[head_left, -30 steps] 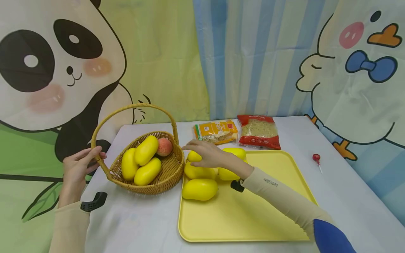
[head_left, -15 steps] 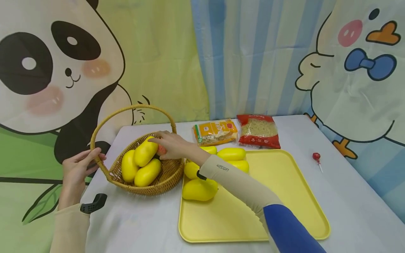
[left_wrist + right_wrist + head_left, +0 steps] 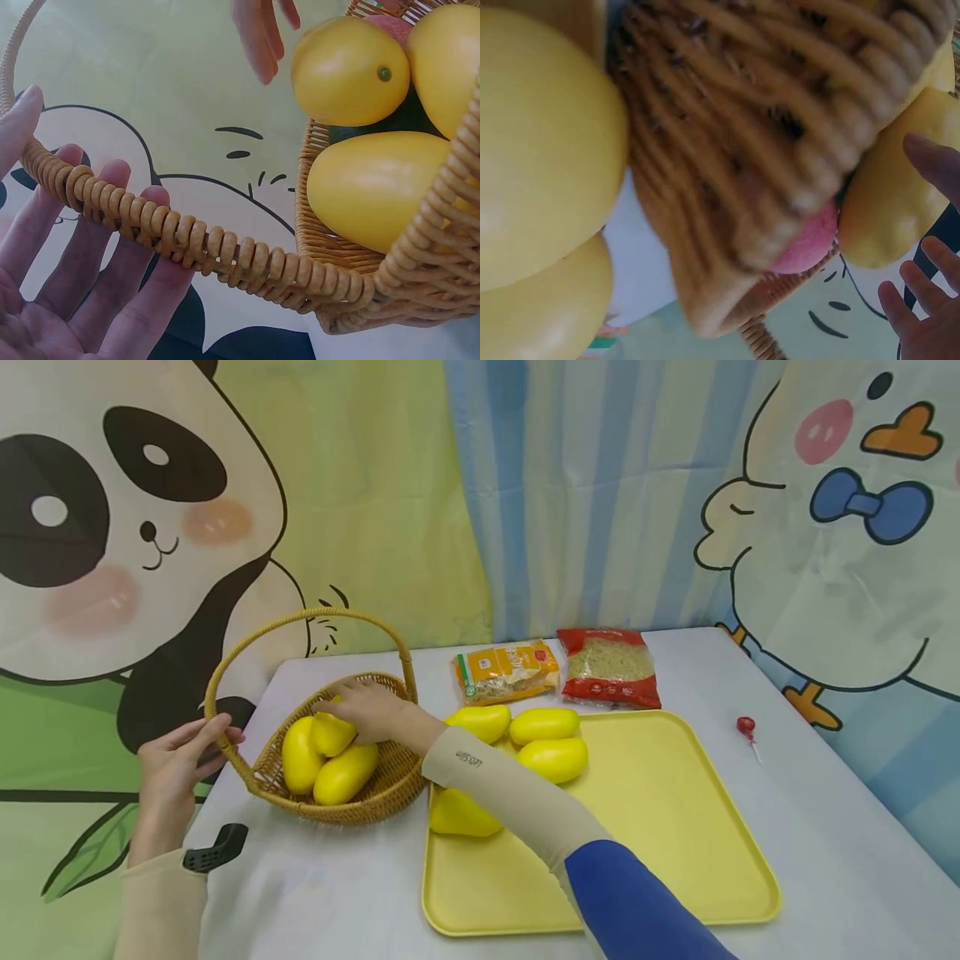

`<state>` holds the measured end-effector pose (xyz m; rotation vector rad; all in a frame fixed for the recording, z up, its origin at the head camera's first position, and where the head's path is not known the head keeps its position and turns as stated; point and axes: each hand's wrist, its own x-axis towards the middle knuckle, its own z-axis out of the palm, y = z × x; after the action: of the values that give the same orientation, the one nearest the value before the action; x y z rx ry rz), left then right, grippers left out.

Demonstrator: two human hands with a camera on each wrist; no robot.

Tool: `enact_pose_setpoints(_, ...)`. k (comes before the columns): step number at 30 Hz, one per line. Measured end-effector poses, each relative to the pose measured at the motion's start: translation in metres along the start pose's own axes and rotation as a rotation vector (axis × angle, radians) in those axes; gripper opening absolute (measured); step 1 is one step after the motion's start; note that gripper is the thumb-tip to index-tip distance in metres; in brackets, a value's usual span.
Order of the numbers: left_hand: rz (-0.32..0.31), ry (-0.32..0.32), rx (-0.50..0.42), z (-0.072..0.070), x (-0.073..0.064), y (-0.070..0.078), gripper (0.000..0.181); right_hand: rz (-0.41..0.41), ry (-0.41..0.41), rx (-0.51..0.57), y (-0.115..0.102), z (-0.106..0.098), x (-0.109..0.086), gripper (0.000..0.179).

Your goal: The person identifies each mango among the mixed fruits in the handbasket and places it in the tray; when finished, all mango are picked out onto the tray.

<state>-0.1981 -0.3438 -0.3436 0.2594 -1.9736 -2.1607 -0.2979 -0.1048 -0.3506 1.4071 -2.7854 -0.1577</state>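
My left hand (image 3: 174, 768) holds one side of the wicker basket's handle (image 3: 202, 232), thumb and fingers on opposite sides of it. Inside the basket (image 3: 378, 806) lie yellow mangoes: one at the left (image 3: 300, 758), one at the front (image 3: 347, 775), and an upper mango (image 3: 330, 735) partly covered by my right hand (image 3: 371, 712). That hand reaches over the upper mango with its fingers spread; in the right wrist view its thumb (image 3: 934, 161) is at the mango's side. A pink peach (image 3: 810, 244) sits in the basket, hidden in the head view.
A yellow tray (image 3: 637, 860) bears several more mangoes (image 3: 555, 760) near its left side. Behind it lie an orange food packet (image 3: 506, 672) and a red packet (image 3: 609, 668). A red lollipop (image 3: 746, 727) lies at the right on the white tabletop.
My right hand has moved left from over the tray, past the peach, to the upper mango in the basket. The left hand stays on the handle.
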Motion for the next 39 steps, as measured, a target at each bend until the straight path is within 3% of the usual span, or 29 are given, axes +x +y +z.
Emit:
enact_pose_setpoints(8,-0.008,-0.001,-0.003,-0.002,0.0,0.0,0.016,0.02,-0.061,-0.165,-0.017,0.004,0.015,0.071)
enact_pose_setpoints(22,-0.011,0.019,0.005,-0.001,0.0,0.0,0.021,0.031,-0.066,-0.248,-0.013,0.012,0.02,0.064)
enact_pose_setpoints(32,-0.006,0.024,-0.01,-0.002,0.0,0.001,0.015,-0.019,0.029,-0.196,-0.009,0.01,0.011,0.069)
enact_pose_setpoints(39,0.005,0.01,-0.012,-0.001,0.0,0.0,0.016,-0.034,0.09,-0.116,-0.009,0.006,-0.008,0.069)
